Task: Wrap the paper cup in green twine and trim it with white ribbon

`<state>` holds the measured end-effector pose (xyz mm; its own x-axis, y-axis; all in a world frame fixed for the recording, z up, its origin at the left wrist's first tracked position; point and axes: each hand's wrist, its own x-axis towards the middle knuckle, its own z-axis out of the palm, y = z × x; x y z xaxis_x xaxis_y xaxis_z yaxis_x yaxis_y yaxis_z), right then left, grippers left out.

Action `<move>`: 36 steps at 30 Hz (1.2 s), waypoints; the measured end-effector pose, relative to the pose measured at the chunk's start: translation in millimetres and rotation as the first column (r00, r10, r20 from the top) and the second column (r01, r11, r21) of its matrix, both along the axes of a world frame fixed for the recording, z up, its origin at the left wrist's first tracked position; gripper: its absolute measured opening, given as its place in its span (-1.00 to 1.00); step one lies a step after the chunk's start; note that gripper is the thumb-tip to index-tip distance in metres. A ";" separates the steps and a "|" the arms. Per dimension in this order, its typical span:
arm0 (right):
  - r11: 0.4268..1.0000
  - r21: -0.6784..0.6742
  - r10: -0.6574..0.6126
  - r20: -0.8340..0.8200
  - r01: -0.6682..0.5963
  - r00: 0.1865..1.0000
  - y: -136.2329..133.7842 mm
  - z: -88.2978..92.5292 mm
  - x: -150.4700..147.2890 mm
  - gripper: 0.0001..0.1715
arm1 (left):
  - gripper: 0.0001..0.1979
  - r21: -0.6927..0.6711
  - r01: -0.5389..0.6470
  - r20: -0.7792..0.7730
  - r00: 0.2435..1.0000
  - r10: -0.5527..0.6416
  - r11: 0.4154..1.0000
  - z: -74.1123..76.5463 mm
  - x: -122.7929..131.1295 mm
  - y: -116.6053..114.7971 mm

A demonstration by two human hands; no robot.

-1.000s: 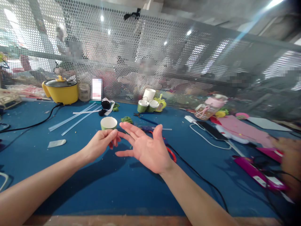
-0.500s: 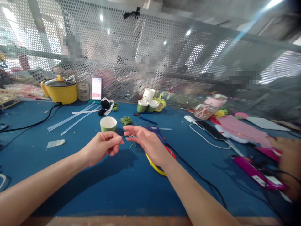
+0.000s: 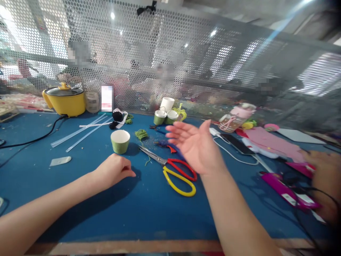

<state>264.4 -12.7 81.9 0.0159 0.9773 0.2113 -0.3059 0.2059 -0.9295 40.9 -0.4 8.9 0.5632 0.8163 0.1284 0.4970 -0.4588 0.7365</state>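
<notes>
My left hand (image 3: pixel 114 171) hovers over the blue table with its fingers curled under and the thumb sticking out; whatever it may hold is hidden. Just beyond it stands a small cup (image 3: pixel 120 145), green outside and white inside. My right hand (image 3: pixel 195 147) is open, palm showing, fingers spread and holding nothing. Beneath and beside that hand lies a blue glue gun (image 3: pixel 172 148) with a red trigger, partly covered. Between my hands are scissors (image 3: pixel 160 160) with one red and one yellow handle. A bundle of green yarn (image 3: pixel 141 134) rests near the cup.
At the back stand several white-and-green cups (image 3: pixel 160 117), a yellow electric pot (image 3: pixel 65 103), a jar (image 3: pixel 92 102) and a lit phone (image 3: pixel 107 97). Clear glue sticks (image 3: pixel 80 131) lie left. To the right are a dark phone (image 3: pixel 237 144), pink felt (image 3: pixel 269 142) and another person's arm (image 3: pixel 326 181).
My hands have moved apart. The right one swung right and turned its palm into view, uncovering the scissors; the left rolled over and drew slightly nearer.
</notes>
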 end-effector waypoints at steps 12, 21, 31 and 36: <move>0.583 -0.204 0.708 -0.345 -0.786 0.616 -10.1 -41.3 -51.7 0.08 | -0.86 -0.571 0.494 0.667 0.745 0.019 0.655 6.1 15.5 -20.1; 0.802 -0.207 0.486 -0.319 -0.561 0.813 -4.6 -31.5 -42.8 0.00 | -0.80 -0.606 0.226 0.543 0.818 0.189 0.762 7.4 14.7 -16.4; 0.954 -0.260 0.105 -0.173 -0.149 0.979 6.5 -28.9 -26.7 -0.30 | -0.41 0.174 0.215 -0.366 0.920 -0.140 0.961 -14.2 24.3 -41.4; 0.953 -0.248 0.150 -0.110 -0.173 0.983 2.2 -30.3 -31.8 -0.32 | -0.17 0.075 0.541 -0.468 0.761 -0.449 0.838 -16.0 31.2 -77.4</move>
<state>232.6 -10.5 51.6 -0.1396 0.9893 -0.0413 -0.3989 -0.0943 -0.9121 72.2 -77.8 -7.1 0.9160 0.3911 -0.0890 0.3940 -0.8360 0.3819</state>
